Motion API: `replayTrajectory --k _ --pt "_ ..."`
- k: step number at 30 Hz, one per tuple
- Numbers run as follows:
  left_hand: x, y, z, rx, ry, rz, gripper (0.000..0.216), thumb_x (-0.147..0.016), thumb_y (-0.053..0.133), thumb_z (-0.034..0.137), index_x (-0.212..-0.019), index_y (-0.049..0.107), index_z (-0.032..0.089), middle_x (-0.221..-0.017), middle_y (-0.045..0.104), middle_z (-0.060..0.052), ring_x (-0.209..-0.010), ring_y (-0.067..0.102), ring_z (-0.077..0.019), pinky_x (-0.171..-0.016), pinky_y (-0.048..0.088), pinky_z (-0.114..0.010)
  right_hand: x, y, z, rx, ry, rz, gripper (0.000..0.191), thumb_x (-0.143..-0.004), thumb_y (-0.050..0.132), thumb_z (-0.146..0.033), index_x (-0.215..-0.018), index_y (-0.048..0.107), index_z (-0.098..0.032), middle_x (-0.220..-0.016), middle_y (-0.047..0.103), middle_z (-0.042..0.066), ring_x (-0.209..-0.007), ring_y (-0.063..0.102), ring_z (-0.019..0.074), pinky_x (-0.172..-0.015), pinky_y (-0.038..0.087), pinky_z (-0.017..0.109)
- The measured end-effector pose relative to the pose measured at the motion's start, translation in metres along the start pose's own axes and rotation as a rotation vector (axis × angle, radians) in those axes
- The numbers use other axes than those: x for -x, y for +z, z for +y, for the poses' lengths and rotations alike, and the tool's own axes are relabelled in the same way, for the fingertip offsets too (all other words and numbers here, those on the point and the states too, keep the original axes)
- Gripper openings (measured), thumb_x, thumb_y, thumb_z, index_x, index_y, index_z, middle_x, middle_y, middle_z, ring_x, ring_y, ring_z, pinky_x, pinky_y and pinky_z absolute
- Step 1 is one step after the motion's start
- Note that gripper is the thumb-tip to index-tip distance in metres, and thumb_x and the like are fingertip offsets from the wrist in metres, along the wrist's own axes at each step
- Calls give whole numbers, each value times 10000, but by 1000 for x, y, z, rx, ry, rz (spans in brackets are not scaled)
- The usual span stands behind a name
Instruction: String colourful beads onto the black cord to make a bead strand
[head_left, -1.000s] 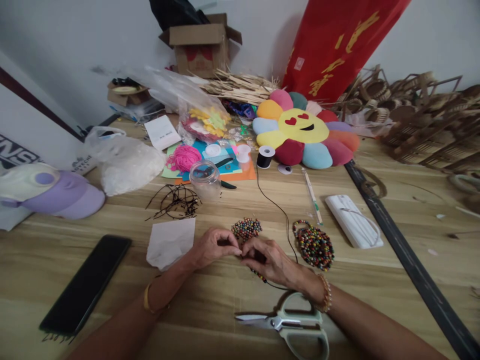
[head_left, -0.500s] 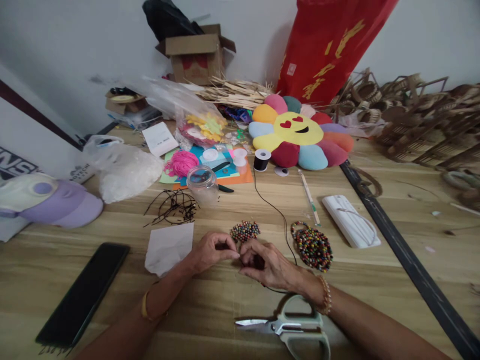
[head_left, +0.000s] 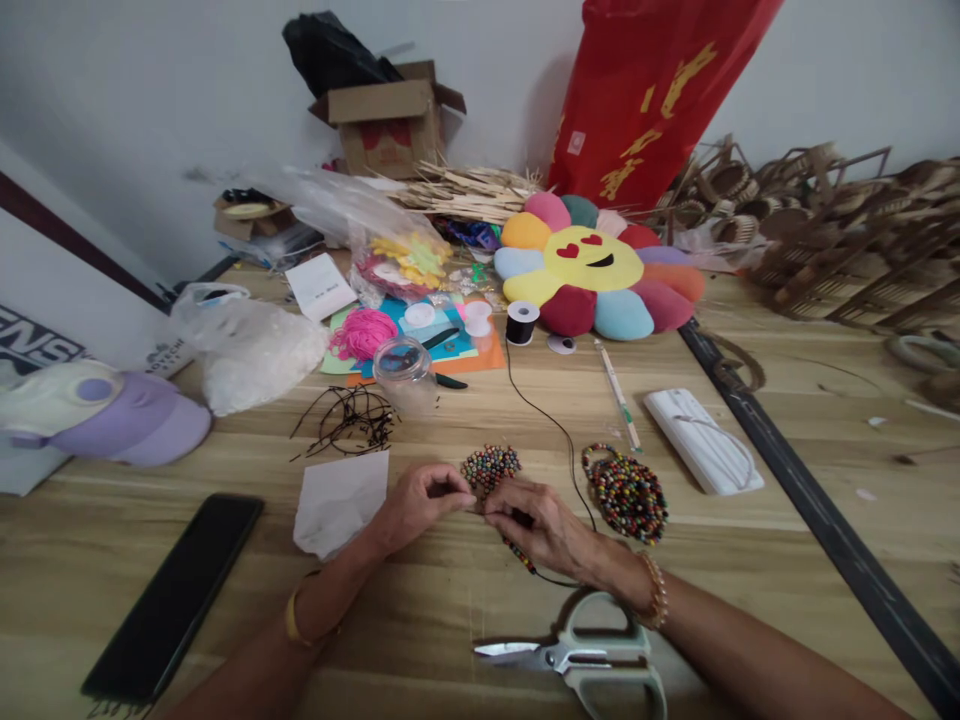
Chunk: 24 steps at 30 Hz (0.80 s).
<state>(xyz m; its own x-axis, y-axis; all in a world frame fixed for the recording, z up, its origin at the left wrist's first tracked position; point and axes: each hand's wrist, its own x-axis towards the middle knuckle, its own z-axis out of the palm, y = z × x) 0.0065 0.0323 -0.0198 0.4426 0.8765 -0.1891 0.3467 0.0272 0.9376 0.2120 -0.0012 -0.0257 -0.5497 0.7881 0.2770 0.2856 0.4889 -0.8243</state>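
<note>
My left hand (head_left: pixel 420 505) and my right hand (head_left: pixel 536 525) meet fingertip to fingertip at the table's front middle, both pinched closed. A thin black cord (head_left: pixel 551 425) runs from a black spool (head_left: pixel 519 322) to my right hand, and a short strand of coloured beads (head_left: pixel 523 555) hangs under that hand. What my left fingers pinch is too small to name. A small beaded piece (head_left: pixel 491 467) lies just beyond my fingertips. A larger beaded piece (head_left: pixel 627 492) lies right of my right hand.
Scissors (head_left: pixel 574 655) lie near the front edge. A black phone (head_left: pixel 172 595) and white paper (head_left: pixel 339 500) are on the left, with a purple cap (head_left: pixel 127 425) beyond. A flower cushion (head_left: pixel 592 265), clear jar (head_left: pixel 405 368), white pack (head_left: pixel 703 440) and black cord scraps (head_left: pixel 346 418) lie further back.
Both hands stay pinched together at the same spot; the fingers shift slightly. The view has drifted a little.
</note>
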Motion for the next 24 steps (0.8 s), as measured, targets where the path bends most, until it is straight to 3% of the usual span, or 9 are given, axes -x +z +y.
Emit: replayTrajectory --k 4,7,12,24 --pt "0 1 1 -54 60 230 122 -775 613 253 -753 657 142 -704 667 -22 -663 584 -140 -620 457 -224 -2 -1 -2 6 -31 -2 158 -915 483 -147 -798 591 -149 -781 596 46 -709 541 134 -649 446 247" --pt "0 2 -1 -205 176 331 101 -790 600 221 -755 671 158 -759 680 -42 -727 609 -162 -678 473 -245 -4 -1 -3 -4 -40 10 154 -911 491 -148 -791 587 -150 -772 592 41 -699 536 130 -644 447 242" --pt "0 5 -6 -365 298 292 116 -803 576 152 -800 690 169 -796 665 -58 -766 614 -174 -713 483 -276 -3 0 -3 -10 -43 39 141 -898 506 -154 -778 581 -151 -726 573 26 -653 512 123 -612 437 229" --pt "0 10 -9 -491 306 247 132 -798 596 124 -850 697 191 -821 644 -45 -801 610 -177 -738 477 -281 -2 1 0 -13 -11 16 153 -915 504 -186 -787 580 -150 -748 583 33 -693 525 132 -649 437 243"
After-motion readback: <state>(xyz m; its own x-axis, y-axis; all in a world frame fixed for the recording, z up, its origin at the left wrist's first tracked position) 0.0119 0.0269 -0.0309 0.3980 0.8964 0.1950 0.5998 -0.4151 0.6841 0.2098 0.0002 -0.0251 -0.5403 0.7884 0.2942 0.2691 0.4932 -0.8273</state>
